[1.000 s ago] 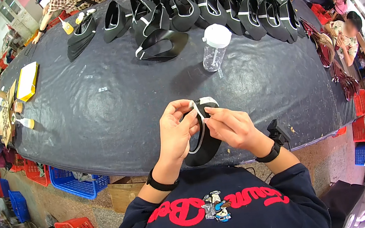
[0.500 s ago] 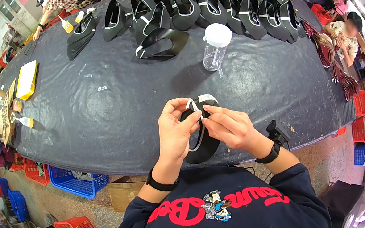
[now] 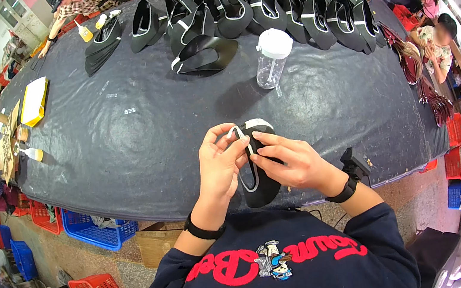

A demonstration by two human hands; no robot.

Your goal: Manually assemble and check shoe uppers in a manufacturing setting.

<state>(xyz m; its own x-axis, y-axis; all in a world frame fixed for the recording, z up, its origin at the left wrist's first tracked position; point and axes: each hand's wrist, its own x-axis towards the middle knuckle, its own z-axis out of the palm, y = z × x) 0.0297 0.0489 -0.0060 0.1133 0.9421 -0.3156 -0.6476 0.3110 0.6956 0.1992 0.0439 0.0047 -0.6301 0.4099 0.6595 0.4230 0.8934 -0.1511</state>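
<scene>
A black shoe upper (image 3: 257, 176) with a light trim along its edge is held over the near edge of the dark table (image 3: 139, 140). My left hand (image 3: 218, 164) pinches its trim near the top from the left. My right hand (image 3: 293, 161) grips the same piece from the right, fingers pressed along the trim. Both wrists wear black bands.
A clear bottle with a white cap (image 3: 271, 59) stands mid-table. Several black shoe uppers (image 3: 256, 4) line the far edge. A yellow box (image 3: 34, 101) and small glue bottles (image 3: 32, 154) lie at left. Blue and red crates (image 3: 94, 232) sit under the table. Other people are at the far edge and at right.
My fingers have shifted slightly along the trim at the top of the shoe upper; the piece stays in the same place between both hands.
</scene>
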